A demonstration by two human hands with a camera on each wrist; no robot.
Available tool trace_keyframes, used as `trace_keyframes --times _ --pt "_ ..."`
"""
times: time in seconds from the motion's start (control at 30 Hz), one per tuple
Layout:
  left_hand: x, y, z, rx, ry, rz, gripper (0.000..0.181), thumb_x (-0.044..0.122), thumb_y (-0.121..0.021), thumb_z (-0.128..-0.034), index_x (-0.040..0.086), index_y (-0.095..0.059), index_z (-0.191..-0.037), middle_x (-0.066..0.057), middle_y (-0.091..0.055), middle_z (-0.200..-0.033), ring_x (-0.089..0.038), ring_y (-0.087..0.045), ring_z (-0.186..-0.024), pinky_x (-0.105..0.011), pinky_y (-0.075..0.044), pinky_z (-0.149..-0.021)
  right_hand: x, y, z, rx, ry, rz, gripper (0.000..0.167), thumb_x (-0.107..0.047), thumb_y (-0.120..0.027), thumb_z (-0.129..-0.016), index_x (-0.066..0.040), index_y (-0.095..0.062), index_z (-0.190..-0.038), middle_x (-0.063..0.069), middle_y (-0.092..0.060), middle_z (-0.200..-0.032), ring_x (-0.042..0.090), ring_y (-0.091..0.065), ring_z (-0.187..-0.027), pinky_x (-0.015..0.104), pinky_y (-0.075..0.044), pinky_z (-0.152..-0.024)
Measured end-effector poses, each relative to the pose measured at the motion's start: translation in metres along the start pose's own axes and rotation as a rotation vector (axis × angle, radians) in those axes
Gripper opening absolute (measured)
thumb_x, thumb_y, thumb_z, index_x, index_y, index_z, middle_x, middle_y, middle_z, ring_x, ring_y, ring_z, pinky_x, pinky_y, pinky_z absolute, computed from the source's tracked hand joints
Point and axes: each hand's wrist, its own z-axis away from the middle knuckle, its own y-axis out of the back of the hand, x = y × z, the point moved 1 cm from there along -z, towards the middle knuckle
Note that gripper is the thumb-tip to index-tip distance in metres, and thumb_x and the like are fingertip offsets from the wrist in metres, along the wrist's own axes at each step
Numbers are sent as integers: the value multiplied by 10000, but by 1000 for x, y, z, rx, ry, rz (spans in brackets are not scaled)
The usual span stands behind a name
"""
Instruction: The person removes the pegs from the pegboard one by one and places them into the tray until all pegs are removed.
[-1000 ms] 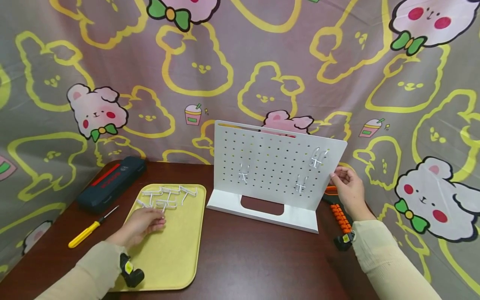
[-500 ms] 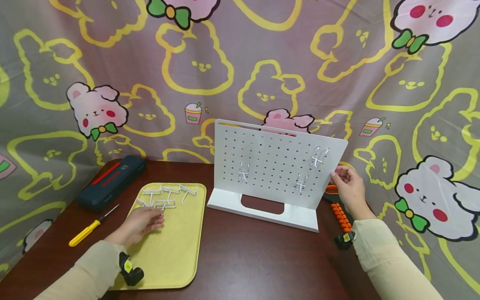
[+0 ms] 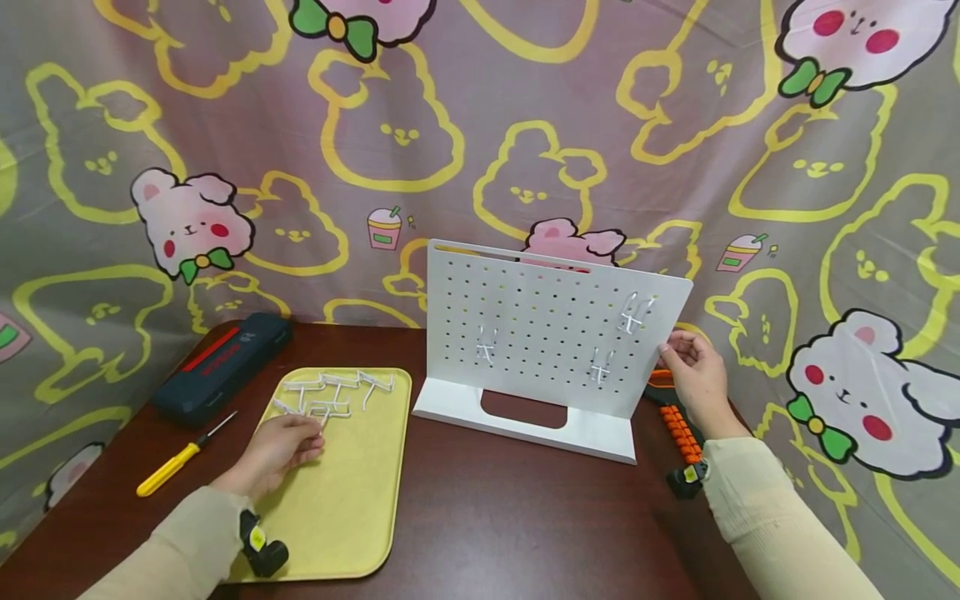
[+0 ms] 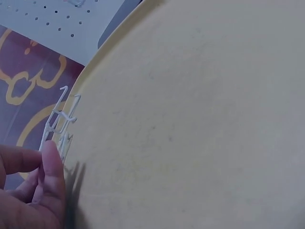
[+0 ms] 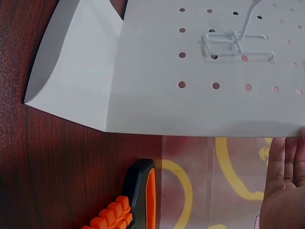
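Observation:
The left hand is over the yellow tray, thumb and fingertips pinching the stem of a white wire hook. Other white hooks lie around it at the tray's far end. In the left wrist view the hand pinches at the left edge, wire prongs rising beyond the thumb. The right hand holds the right edge of the upright white pegboard, which bears three hooks. In the right wrist view that hand touches the board's edge.
A dark case with red trim and a yellow screwdriver lie left of the tray. Behind the right hand is an orange and black tool. A patterned curtain hangs behind the dark wooden table.
The left hand has shifted very slightly left, still pinching the hook. The right hand stays on the board's edge.

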Motion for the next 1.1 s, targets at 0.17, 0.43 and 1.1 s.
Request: trace_keyframes --times 0.17,0.43,1.1 --pt "3 -2 2 45 -32 -45 301 38 -486 -1076 -197 -457 -1263 -79 -625 -892 -81 -632 -741 -213 -588 -674 0 0 0 -1 -12 12 308 -109 -615 -1044 83 -533 -1270 22 -571 -1018 93 -625 -876 114 -543 -737" --pt "18 -20 -1 18 -133 -100 298 65 -512 -1071 -171 -488 -1251 -141 -625 -1017 -103 -644 -810 -236 -595 -697 -1 1 0 -5 -6 7 311 -117 -617 -1044 85 -536 -1266 45 -580 -1030 125 -627 -885 119 -544 -732" --pt "134 -163 -3 -366 -255 -25 323 126 -566 -1060 -89 -529 -1298 -171 -644 -1126 -227 -678 -915 -291 -592 -755 1 0 -2 -4 -22 -8 289 -107 -617 -1043 70 -547 -1261 45 -590 -1029 87 -621 -875 131 -550 -738"
